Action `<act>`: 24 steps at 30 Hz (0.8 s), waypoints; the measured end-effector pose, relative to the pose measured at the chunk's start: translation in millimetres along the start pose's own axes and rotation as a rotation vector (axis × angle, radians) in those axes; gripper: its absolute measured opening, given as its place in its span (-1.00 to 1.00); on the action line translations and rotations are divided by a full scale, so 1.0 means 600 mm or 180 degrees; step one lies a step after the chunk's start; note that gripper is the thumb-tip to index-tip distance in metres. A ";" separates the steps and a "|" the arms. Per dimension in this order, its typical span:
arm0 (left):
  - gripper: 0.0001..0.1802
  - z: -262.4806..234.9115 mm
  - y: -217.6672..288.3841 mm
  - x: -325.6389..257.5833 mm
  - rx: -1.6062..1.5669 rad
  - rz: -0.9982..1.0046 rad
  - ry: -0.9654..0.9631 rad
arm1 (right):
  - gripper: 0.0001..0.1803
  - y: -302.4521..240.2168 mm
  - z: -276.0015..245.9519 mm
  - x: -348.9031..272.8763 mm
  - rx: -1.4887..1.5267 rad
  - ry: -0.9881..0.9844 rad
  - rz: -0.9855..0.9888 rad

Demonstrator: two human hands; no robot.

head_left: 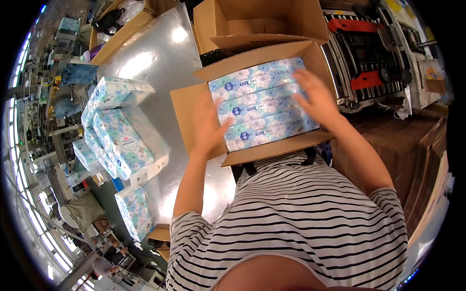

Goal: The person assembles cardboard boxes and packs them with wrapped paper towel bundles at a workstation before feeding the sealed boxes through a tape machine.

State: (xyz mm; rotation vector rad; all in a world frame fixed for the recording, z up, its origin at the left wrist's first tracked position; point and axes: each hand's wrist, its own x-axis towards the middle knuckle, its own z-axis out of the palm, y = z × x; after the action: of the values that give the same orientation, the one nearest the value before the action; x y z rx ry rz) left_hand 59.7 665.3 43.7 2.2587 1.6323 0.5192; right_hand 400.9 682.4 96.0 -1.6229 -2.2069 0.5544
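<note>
Directly before me stands an open cardboard carton [259, 54] with its flaps folded out. Inside it, three blue floral tissue packs [259, 104] lie in rows, filling its opening. My left hand [208, 125] is at the packs' left ends beside the left flap, blurred, with thumb and fingers apart. Over their right ends is my right hand [315, 99], also blurred, its fingers spread. Neither hand grips anything; whether the fingertips touch the packs I cannot tell.
More floral tissue packs [124, 140] are grouped on the shiny metal table [167, 53] to the left. Another open carton [272, 24] stands just beyond mine. At the far right is a roller machine with red parts [352, 26]. Stacked brown cardboard [388, 150] lies to my right.
</note>
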 end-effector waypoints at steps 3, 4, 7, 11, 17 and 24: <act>-0.48 -0.054 -0.080 -0.057 -0.0035 -0.1079 0.1672 | -0.37 0.001 -0.074 -0.070 0.0069 0.1108 0.1020; -0.54 -0.070 -0.108 -0.071 -0.0964 -0.1939 0.1105 | -0.26 0.014 -0.074 -0.100 0.0121 0.0384 0.1377; -0.63 -0.040 -0.112 -0.089 -0.3014 -0.2186 -0.0039 | 0.12 -0.038 -0.036 -0.151 -0.0001 -0.0402 0.1072; -0.57 0.023 0.029 -0.006 -0.3252 -0.1061 -0.1443 | 0.30 -0.052 0.027 -0.161 -0.0939 -0.0920 0.0214; -0.50 0.077 0.041 0.081 -0.1439 -0.0666 -0.3215 | -0.04 -0.014 0.029 -0.039 -0.0091 -0.2506 0.0303; -0.45 -0.048 0.081 0.185 -0.0850 0.0659 -0.0143 | -0.60 0.069 0.154 0.022 -0.0371 0.0173 0.0240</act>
State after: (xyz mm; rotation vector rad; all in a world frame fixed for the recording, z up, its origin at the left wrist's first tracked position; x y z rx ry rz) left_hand 119.3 757.2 103.5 2.2288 1.2318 0.6867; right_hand 385.6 696.4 -4.3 -1.7644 -2.1828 0.4032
